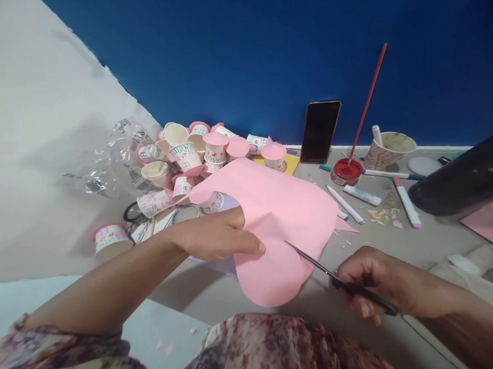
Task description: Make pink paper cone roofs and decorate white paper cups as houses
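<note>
A large sheet of pink paper (289,198) is held up over the table, with a rounded lobe at its lower end partly cut out. My left hand (222,233) pinches the sheet at its left edge, thumb on top and the other fingers hidden behind it. In my right hand (371,282) is a pair of scissors (324,270) with black handles. Their blades lie at a cut in the paper, between the lobe and the rest of the sheet. A narrow strip of the pink paper reaches left toward the decorated paper cups (185,156).
Paper cups with pink paper tops crowd the back left beside clear plastic wrap (99,171). A phone (321,132) leans on the blue wall. To the right are a red paint jar (346,171), a patterned cup (388,149), markers (406,202) and a dark cylinder (463,177).
</note>
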A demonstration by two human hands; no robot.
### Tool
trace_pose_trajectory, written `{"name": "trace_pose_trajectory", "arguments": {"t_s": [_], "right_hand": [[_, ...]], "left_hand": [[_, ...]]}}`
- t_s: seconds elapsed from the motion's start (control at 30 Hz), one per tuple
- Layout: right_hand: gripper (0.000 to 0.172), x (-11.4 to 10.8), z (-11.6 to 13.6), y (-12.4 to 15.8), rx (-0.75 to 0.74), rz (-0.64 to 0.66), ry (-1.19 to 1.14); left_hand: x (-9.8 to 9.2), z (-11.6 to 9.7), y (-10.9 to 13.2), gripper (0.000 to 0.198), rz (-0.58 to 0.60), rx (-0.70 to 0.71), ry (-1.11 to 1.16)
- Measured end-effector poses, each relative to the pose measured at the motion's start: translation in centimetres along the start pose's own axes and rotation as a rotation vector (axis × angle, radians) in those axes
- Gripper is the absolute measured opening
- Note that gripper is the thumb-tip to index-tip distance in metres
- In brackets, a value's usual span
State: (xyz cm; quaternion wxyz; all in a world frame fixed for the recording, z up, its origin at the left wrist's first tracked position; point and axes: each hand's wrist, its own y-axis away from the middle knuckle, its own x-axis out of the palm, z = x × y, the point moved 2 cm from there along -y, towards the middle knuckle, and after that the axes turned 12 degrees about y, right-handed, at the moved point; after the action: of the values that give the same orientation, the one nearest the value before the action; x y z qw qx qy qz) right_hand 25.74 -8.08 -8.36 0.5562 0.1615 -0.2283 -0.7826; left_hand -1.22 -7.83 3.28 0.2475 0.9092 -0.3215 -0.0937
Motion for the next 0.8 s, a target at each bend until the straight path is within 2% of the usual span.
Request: {"name": "trace_pose_trajectory", "arguments": {"t_s": [0.07, 0.23, 0.5, 0.63, 0.73, 0.8], "right_hand": [[0.010, 0.0, 0.2, 0.1, -0.010, 0.002, 0.003], [0.010, 0.0, 0.6, 0.2, 0.001, 0.002, 0.026], [0.013, 0.0, 0.6, 0.1, -0.006, 0.039, 0.068], [0.013, 0.0, 0.8, 0.2, -0.010, 0.040, 0.080], [0.014, -0.1, 0.6, 0.1, -0.006, 0.037, 0.065], [0.019, -0.2, 0.2, 0.0, -0.014, 0.005, 0.003]], "left_hand": [[-0.2, 0.0, 0.0, 0.024, 0.003, -0.010, -0.032], [-0.4, 0.1, 0.0, 0.038, 0.011, -0.029, -0.091], [-0.5, 0.5, -0.5, 0.027, 0.094, -0.034, -0.088], [-0.6, 0.1, -0.7, 0.028, 0.110, -0.053, -0.108], [-0.9, -0.1, -0.7, 0.028, 0.098, -0.073, -0.094], [-1.2, 0.1, -0.7, 0.027, 0.007, -0.065, -0.052]]}}
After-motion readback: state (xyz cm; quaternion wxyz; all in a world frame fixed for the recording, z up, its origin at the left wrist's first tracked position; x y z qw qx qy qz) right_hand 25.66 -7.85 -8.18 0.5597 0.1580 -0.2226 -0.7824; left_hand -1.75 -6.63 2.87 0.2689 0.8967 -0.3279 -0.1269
